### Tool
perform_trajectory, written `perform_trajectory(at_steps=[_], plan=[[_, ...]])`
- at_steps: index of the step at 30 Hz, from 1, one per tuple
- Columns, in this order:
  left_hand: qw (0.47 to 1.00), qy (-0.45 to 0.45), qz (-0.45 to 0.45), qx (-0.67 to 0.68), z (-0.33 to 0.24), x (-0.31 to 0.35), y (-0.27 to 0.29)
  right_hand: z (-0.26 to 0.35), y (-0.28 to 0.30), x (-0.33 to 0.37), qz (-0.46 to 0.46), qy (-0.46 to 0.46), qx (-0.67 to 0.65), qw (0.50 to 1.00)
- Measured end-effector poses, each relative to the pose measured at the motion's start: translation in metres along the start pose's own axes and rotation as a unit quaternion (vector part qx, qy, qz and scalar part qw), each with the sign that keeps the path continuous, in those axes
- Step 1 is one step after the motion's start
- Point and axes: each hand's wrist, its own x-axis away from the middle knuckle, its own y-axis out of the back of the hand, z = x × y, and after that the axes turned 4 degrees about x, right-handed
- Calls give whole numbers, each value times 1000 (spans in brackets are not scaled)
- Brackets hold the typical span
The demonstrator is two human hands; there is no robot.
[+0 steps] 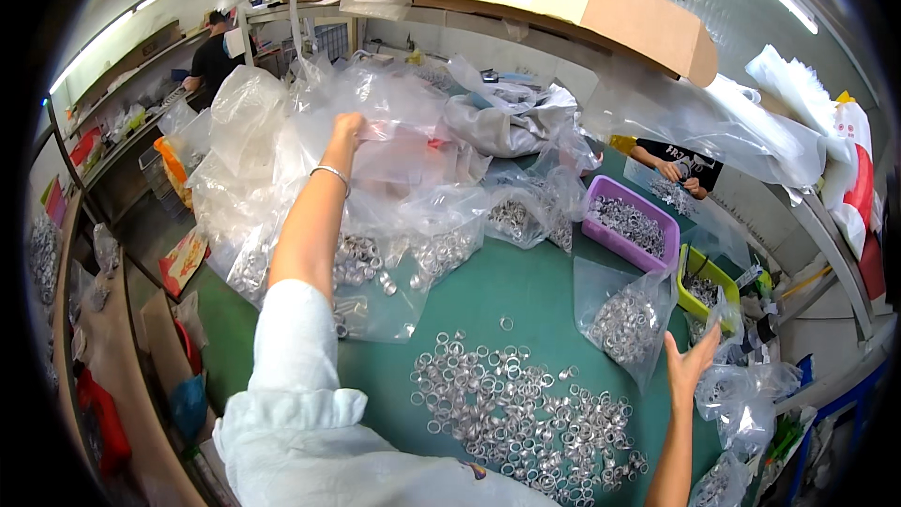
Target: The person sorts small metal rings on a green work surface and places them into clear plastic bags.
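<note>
Left hand (349, 125), arm stretched far forward, pinches the top edge of a clear plastic bag (394, 145), whose long axis runs sideways to its right. Right hand (690, 361) hovers open, palm inward, just right of a ring-filled bag (627, 324); loose metal rings (516, 408) lie below-left.

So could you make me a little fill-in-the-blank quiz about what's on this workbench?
1. The loose pile of metal rings lies on a table top coloured ____.
2. The left hand grips a clear plastic ____ raised above the table.
3. The rectangular tray holding more rings is ____ in colour.
4. The right hand is open, its fingers spread, beside a clear bag of rings and holds ____.

Missing words: green; bag; purple; nothing
</note>
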Motion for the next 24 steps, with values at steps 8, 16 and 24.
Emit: perform_trajectory(at_steps=[8, 16, 24], plan=[[889, -247, -202, -329, 39, 32, -102, -87, -61, 10, 168, -182, -239, 939], [908, 9, 391, -148, 161, 374, -232, -64, -68, -10, 15, -194, -138, 971], [976, 86, 178, -87, 283, 378, -302, 21, -47, -47, -61, -351, -577, 735]])
